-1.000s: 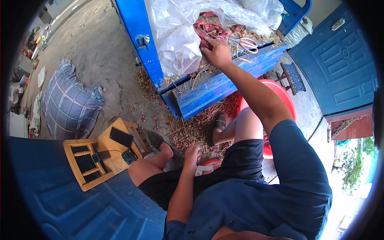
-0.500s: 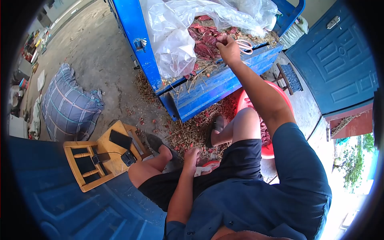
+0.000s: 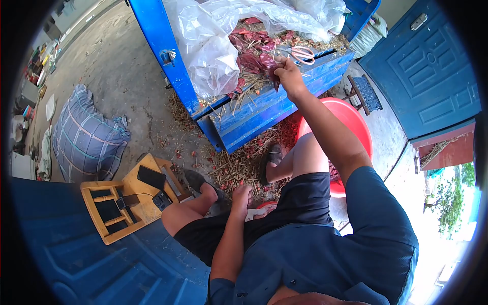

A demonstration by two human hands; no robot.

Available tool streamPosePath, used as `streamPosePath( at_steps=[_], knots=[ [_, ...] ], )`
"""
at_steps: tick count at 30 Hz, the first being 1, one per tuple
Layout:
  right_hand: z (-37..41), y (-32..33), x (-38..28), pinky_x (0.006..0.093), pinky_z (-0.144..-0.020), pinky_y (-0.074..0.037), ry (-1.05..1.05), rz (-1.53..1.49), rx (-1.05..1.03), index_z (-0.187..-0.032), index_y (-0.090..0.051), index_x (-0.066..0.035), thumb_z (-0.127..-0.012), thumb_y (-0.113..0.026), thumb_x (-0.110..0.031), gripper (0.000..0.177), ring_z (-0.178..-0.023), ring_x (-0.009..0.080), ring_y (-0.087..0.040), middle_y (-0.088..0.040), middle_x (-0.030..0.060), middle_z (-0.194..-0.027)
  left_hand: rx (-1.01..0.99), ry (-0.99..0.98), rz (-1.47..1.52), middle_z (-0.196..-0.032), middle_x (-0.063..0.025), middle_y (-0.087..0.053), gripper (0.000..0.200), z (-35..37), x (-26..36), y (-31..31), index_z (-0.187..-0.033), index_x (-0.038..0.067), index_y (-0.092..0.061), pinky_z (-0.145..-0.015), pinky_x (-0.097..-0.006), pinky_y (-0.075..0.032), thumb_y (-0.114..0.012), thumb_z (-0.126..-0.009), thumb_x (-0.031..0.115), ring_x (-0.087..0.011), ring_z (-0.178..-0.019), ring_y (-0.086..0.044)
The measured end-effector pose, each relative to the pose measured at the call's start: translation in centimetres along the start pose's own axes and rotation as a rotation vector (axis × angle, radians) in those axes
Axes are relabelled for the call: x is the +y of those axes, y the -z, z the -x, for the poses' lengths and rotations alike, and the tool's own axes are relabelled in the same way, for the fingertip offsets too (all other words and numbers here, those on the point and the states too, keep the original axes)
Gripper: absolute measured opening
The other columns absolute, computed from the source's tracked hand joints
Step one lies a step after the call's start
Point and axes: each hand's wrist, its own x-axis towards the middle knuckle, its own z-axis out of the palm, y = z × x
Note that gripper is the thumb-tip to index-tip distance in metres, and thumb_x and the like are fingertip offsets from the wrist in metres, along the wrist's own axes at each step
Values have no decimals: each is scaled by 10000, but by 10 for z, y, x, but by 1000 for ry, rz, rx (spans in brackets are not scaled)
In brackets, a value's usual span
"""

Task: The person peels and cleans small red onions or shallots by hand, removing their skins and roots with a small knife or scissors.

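1. Cart (image 3: 155, 30), blue, top of head view: its bed holds a pile of dark red dried pieces (image 3: 254, 62) among straw-coloured stalk bits. Clear plastic sheet (image 3: 213, 66) bunched around the pile's left and far side.
2. Scissors (image 3: 303, 55), pink-handled, lie on the bed near its edge, just beyond the right hand.
3. Red tub (image 3: 360, 124) on the ground, below and right of the cart; partly hidden by the right arm and leg. Dark red material visible low inside.
4. Second red container (image 3: 267, 205) near the lap, mostly hidden; contents not readable.
5. Right hand (image 3: 285, 75): fingertips together, pinching a dark red piece (image 3: 275, 81) at the cart edge, near the pile.
6. Left hand (image 3: 242, 196): well apart from the right, above the lap, fingers seemingly curled; cannot tell whether it grips anything.
7. Concrete ground (image 3: 137, 81): dry stalks and red scraps (image 3: 239, 170) strewn around the feet, below the cart.
8. Left side: plaid sack (image 3: 91, 134), bulging; wooden chair (image 3: 130, 178) bearing a dark phone-like slab (image 3: 151, 177) and a small black device (image 3: 162, 200).
9. Right side: low stool (image 3: 370, 93) near the tub; blue panelled door (image 3: 432, 76) beyond; pale bag (image 3: 372, 39) beside the cart.
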Motion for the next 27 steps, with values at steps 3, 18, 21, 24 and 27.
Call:
streamPosePath(
  at_steps=[3, 18, 21, 24, 27],
  knots=[
    [9, -6, 6, 287, -771, -524, -10, 189, -26, -1321, -469, 43, -838, -514, 63, 485, -853, 169, -654, -665, 104, -1009, 6, 19, -6, -585, 72, -421, 102, 1, -1, 1, -819, 94, -599, -436, -230, -269, -583, -865, 183, -51, -465, -363],
    [36, 16, 12, 339, -804, -522, -98, -318, 6, -1105, -606, -51, -906, -571, -90, 205, -864, 173, -661, -706, 77, -1007, 12, 5, 55, -578, 60, -424, 101, 5, 1, 5, -803, 72, -571, -417, -219, -270, -577, -866, 151, -49, -453, -373],
    [85, 19, 10, 327, -847, -497, -120, -321, 43, -1071, -646, -56, -916, -596, -135, 181, -873, 150, -636, -699, 52, -995, 1, -10, -5, -586, 72, -418, 99, 2, -3, 6, -804, 117, -563, -429, -233, -246, -596, -853, 197, -58, -467, -367],
    [155, 13, 48, 292, -853, -485, -260, -3, -115, -1123, -678, -27, -948, -635, -184, 239, -910, 120, -617, -683, 26, -979, 21, 57, -14, -583, 68, -413, 98, -8, -6, 6, -798, 125, -556, -418, -232, -246, -595, -864, 186, -56, -456, -360],
    [230, 1, 110, 270, -784, -504, -523, 144, -398, -1089, -687, -27, -918, -681, -155, 213, -882, 111, -634, -691, 28, -954, -6, 49, 21, -582, 58, -409, 86, -13, -9, 5, -801, 124, -558, -405, -231, -244, -583, -877, 155, -52, -448, -350]
  ],
)
